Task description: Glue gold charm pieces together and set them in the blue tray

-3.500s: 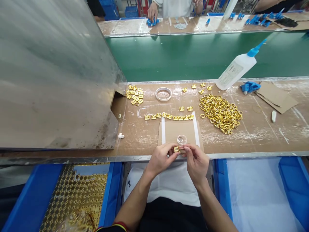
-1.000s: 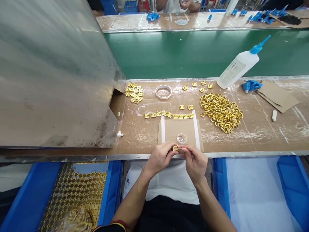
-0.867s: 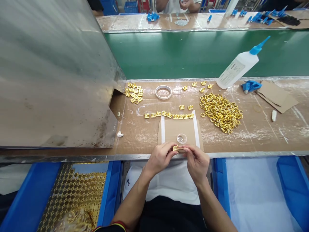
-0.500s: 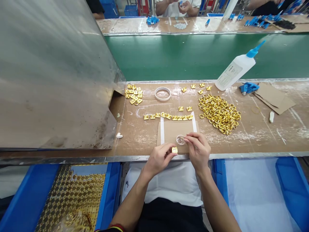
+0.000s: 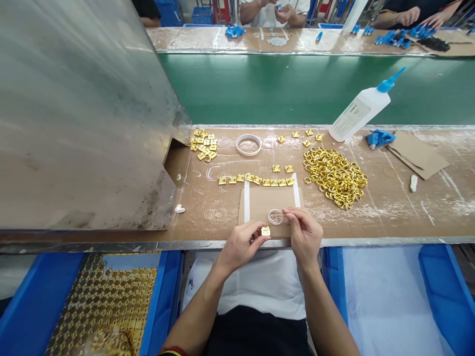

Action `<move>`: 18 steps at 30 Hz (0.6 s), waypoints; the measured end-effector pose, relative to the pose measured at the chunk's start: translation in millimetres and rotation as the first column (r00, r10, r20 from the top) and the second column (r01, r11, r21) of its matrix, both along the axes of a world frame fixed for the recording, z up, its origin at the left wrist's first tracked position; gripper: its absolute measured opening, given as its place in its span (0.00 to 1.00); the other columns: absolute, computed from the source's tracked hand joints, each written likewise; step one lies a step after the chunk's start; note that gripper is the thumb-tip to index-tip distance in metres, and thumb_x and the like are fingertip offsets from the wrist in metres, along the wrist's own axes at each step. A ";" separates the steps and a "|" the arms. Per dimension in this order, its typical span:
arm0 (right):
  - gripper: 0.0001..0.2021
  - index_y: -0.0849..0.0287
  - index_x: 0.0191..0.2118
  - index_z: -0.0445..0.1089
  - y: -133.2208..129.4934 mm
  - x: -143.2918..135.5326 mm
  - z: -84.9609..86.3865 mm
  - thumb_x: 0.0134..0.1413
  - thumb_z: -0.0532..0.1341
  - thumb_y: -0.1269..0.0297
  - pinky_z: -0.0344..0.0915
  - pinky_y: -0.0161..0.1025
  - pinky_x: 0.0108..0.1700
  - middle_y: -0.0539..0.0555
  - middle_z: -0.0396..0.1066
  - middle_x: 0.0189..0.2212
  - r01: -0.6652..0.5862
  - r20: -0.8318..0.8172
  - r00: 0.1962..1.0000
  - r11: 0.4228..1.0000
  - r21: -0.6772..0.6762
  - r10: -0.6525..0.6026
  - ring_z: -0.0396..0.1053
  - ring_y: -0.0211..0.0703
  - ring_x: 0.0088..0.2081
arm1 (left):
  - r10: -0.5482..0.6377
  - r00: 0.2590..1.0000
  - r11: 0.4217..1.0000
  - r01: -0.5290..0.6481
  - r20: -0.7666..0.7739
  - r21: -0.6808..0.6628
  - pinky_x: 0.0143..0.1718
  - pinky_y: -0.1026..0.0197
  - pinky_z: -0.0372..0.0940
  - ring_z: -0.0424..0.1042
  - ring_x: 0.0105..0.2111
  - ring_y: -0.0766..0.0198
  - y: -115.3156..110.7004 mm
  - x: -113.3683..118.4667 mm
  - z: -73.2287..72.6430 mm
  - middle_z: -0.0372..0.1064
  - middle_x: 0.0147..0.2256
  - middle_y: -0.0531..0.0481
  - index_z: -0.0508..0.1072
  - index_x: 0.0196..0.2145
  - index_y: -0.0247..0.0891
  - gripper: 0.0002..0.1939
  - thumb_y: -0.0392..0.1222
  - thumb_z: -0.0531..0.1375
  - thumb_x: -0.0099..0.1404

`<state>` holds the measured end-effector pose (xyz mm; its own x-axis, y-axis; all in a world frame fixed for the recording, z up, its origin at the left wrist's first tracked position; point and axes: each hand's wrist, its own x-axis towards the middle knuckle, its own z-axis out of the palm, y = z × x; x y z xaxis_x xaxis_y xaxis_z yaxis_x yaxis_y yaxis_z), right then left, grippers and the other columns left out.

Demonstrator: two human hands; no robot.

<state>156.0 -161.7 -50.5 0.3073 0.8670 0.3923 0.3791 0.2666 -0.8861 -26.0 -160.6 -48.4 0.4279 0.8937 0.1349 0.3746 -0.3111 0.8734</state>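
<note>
My left hand (image 5: pixel 240 247) pinches a small square gold piece (image 5: pixel 265 231) between thumb and fingertips, just above the table's front edge. In my right hand (image 5: pixel 305 235) is a thin pale stick (image 5: pixel 285 215), pointing left with its tip over or in a small clear round dish (image 5: pixel 274 217). The dish stands on a cardboard sheet (image 5: pixel 272 199) fixed with white tape. Behind the sheet runs a row of similar gold pieces (image 5: pixel 266 182), with two more a little farther back. A heap of gold rings (image 5: pixel 336 175) lies to the right.
A white bottle with a blue nozzle (image 5: pixel 358 116) stands tilted behind the rings. More gold pieces (image 5: pixel 203 143) and a white tape roll (image 5: pixel 248 145) lie at left, beside a large metal housing (image 5: pixel 85 123). Blue trays (image 5: pixel 168 296) flank my lap. Co-workers' hands (image 5: pixel 408 17) show across the belt.
The stick in my right hand has moved left, farther over the dish. My left hand keeps its gold piece. At far right, a co-worker's hands have come into view.
</note>
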 end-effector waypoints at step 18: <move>0.08 0.55 0.36 0.78 -36.3 -19.4 12.8 0.64 0.63 0.61 0.72 0.36 0.23 0.53 0.81 0.29 -0.049 -0.236 0.971 0.997 -0.066 0.032 0.75 0.40 0.22 | -0.042 0.999 0.998 0.043 -0.017 0.050 0.33 0.62 0.67 0.70 0.27 0.63 0.7 -1.3 -1.1 0.74 0.30 0.50 0.75 0.45 0.37 0.09 0.43 0.57 0.73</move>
<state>136.6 -198.0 -37.6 0.3474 0.9037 0.2504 0.1490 0.2104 -0.9662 -27.3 -159.9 -49.5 0.4675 0.8671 0.1722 0.3743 -0.3706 0.8500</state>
